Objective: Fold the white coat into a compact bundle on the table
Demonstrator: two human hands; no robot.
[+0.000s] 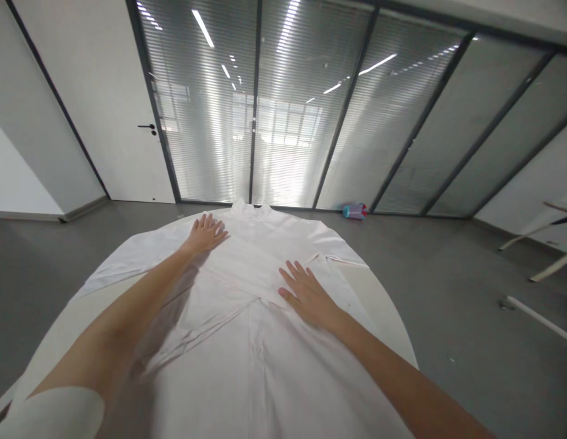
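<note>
A white long garment with a collar, which looks like a lab coat (219,372), lies spread over a round white table (379,292). Its collar points to the far edge, and folds and creases run across the middle. My left hand (205,233) rests flat on the upper left of the cloth, fingers spread. Lower and to the right, my right hand (308,296) lies with fingers apart on the cloth near the middle. Neither hand grips anything. The near end of the garment runs out of the picture at the bottom.
Beyond the table stands a glass partition with blinds (288,122), beside a white door (105,110) at the left. A small blue and red basket-like object (355,211) is on the grey floor (448,274). Pale furniture legs (558,265) stand at the right.
</note>
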